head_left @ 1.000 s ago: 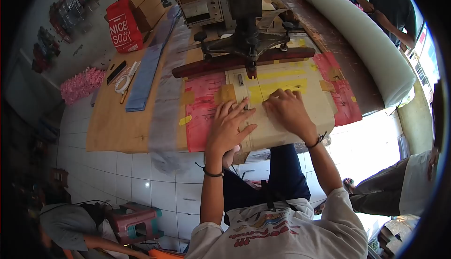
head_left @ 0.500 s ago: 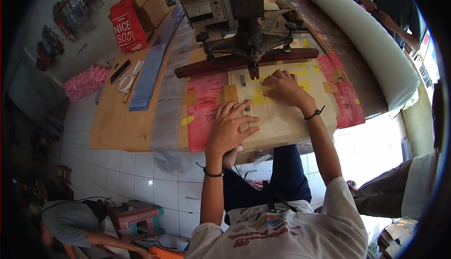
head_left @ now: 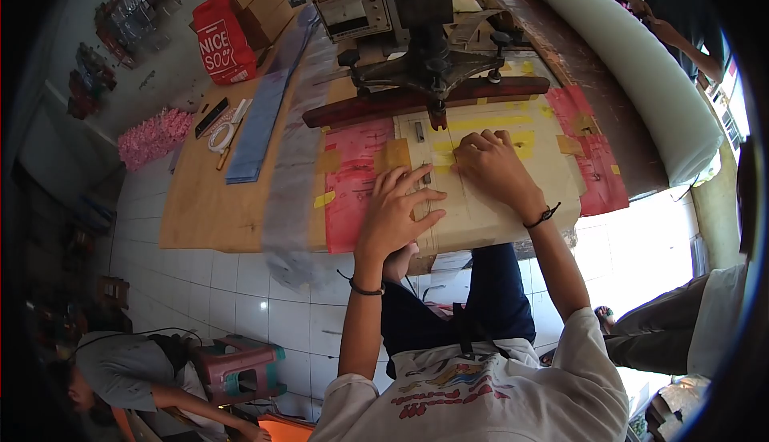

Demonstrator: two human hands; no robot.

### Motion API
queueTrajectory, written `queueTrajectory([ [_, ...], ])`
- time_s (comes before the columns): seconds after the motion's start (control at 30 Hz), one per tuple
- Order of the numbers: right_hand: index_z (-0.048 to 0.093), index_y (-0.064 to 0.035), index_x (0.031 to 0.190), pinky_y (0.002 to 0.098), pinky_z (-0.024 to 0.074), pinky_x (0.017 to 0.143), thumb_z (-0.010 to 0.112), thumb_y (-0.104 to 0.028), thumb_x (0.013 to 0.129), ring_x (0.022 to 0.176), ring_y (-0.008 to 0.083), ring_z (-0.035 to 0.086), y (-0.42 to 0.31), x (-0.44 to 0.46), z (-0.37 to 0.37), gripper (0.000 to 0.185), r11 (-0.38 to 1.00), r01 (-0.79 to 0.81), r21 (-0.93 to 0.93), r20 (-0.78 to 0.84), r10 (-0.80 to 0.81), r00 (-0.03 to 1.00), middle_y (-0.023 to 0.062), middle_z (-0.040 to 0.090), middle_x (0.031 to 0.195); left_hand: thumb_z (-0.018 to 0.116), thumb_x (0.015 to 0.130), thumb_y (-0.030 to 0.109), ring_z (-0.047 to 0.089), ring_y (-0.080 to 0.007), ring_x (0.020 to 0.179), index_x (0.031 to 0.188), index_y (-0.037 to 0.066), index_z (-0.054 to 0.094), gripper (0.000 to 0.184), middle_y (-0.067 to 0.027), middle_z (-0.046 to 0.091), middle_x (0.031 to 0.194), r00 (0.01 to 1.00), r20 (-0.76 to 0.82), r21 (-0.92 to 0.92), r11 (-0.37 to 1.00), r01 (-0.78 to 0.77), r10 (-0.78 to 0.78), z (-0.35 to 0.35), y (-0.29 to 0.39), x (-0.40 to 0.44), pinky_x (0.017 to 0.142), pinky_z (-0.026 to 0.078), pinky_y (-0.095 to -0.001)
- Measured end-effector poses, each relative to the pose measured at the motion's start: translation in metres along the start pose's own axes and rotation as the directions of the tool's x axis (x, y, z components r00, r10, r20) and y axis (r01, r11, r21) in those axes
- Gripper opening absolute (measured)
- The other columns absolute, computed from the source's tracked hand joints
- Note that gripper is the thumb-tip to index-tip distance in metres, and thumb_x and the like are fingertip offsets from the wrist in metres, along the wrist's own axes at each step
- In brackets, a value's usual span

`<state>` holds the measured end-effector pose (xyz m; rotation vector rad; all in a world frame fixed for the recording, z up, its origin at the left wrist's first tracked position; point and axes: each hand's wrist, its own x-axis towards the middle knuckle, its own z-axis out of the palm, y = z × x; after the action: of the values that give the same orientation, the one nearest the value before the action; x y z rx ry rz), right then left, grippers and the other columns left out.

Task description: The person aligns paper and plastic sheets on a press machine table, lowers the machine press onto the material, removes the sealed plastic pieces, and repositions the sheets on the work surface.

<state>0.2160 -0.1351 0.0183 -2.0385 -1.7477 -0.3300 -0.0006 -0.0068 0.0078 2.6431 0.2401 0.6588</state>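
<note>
My left hand (head_left: 397, 211) rests with its fingers spread on the left edge of a cream sheet (head_left: 497, 222), where it meets a red sheet (head_left: 349, 189). A small metal piece (head_left: 426, 176) lies by its fingertips, and another metal piece (head_left: 419, 132) lies farther up. My right hand (head_left: 495, 167) is on the cream sheet beside yellow tape strips (head_left: 513, 121). Its fingers are curled down and closed; what they hold, if anything, is hidden. Just beyond both hands stands the press machine's dark red bar (head_left: 360, 105), above the sheets.
A machine box with dials (head_left: 348, 5) stands at the back. On the left lie blue strips (head_left: 260, 133), a white tape roll (head_left: 221, 137) and a red bag (head_left: 223, 45). A large white roll (head_left: 633, 65) lies at right. Other people are at right and lower left.
My right hand has drawn slightly toward my body, its fingers more curled. My left hand keeps its place on the sheet. The whole view has shifted slightly.
</note>
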Motion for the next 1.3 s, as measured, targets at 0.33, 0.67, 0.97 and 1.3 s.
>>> queueTrajectory([
  [0.33, 0.074, -0.0217, 0.131, 0.0441, 0.0383, 0.101, 0.059, -0.035, 0.103, 0.113, 0.0283, 0.054, -0.005, -0.007, 0.003, 0.035, 0.999, -0.045, 0.021, -0.003, 0.045, 0.999, 0.0069, 0.062, 0.119, 0.064, 0.099, 0.035, 0.050, -0.0312, 0.131, 0.144, -0.003, 0.058, 0.060, -0.0118, 0.056, 0.146, 0.997, -0.032, 0.343, 0.937, 0.074, -0.067, 0.037, 0.009, 0.042, 0.112, 0.036, -0.0494],
  [0.67, 0.070, -0.0058, 0.131, 0.0510, 0.0291, 0.110, 0.058, -0.036, 0.104, 0.118, 0.0283, 0.053, -0.008, -0.027, -0.004, 0.043, 0.956, -0.212, -0.204, -0.089, 0.197, 0.976, 0.0104, 0.062, 0.120, 0.059, 0.100, 0.037, 0.052, -0.0305, 0.124, 0.143, -0.006, 0.057, 0.060, -0.0140, 0.058, 0.141, 0.997, -0.058, 0.385, 0.921, 0.067, -0.049, 0.040, 0.007, 0.040, 0.106, 0.040, -0.0457],
  [0.97, 0.069, -0.0051, 0.129, 0.0527, 0.0322, 0.111, 0.063, -0.030, 0.100, 0.122, 0.0304, 0.054, -0.009, -0.030, 0.002, 0.039, 0.958, -0.225, -0.175, -0.187, 0.192, 0.963, 0.0116, 0.063, 0.128, 0.062, 0.098, 0.037, 0.051, -0.0308, 0.122, 0.141, -0.008, 0.057, 0.062, -0.0153, 0.056, 0.139, 0.993, -0.102, 0.357, 0.930, 0.089, -0.056, 0.040, 0.006, 0.037, 0.107, 0.040, -0.0447],
  [1.3, 0.069, -0.0099, 0.135, 0.0515, 0.0354, 0.118, 0.065, -0.033, 0.100, 0.135, 0.0331, 0.054, -0.027, -0.054, -0.006, 0.043, 0.998, -0.048, 0.041, -0.013, 0.049, 0.999, 0.0128, 0.062, 0.144, 0.063, 0.098, 0.034, 0.052, -0.0326, 0.124, 0.139, -0.009, 0.057, 0.060, -0.0176, 0.056, 0.139, 0.984, -0.147, 0.270, 0.954, 0.133, -0.096, 0.041, 0.009, 0.037, 0.109, 0.042, -0.0452],
])
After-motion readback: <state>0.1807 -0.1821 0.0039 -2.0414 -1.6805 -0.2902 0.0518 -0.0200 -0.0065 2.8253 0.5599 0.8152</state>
